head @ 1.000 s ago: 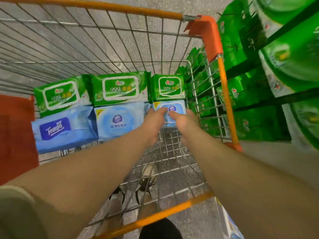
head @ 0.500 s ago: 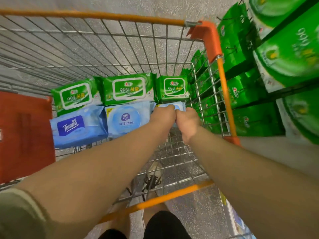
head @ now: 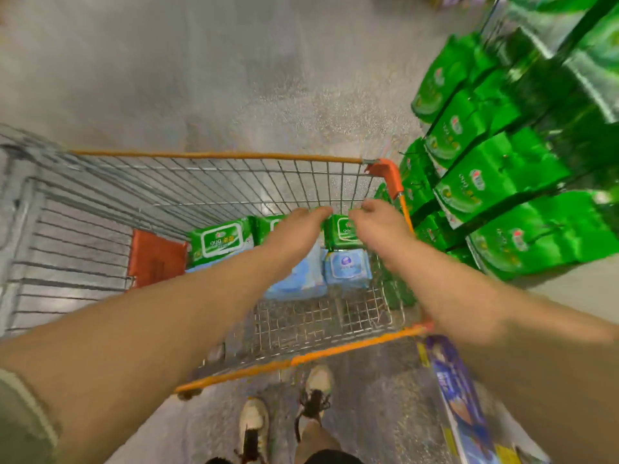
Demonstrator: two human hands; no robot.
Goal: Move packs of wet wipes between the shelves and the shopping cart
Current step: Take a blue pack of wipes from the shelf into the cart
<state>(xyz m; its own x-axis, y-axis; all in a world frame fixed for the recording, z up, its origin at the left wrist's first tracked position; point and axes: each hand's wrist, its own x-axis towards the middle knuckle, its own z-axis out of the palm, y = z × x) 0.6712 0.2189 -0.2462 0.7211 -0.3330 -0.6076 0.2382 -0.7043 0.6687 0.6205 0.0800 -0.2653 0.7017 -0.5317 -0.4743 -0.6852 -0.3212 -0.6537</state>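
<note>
speckled grey floor (head: pixel 254 78), smooth and faintly glossy under even overhead light, fills the upper and lower view. dark shelves (head: pixel 522 199) run along the right side in tiers. a pale shelf base (head: pixel 569 289) meets the floor below them.

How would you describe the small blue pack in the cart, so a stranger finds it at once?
Look inside the wire shopping cart, at its right side nearest the green shelves. The small blue pack lies just below the green pack between both hands. It is narrower than the blue pack beside it.
</note>
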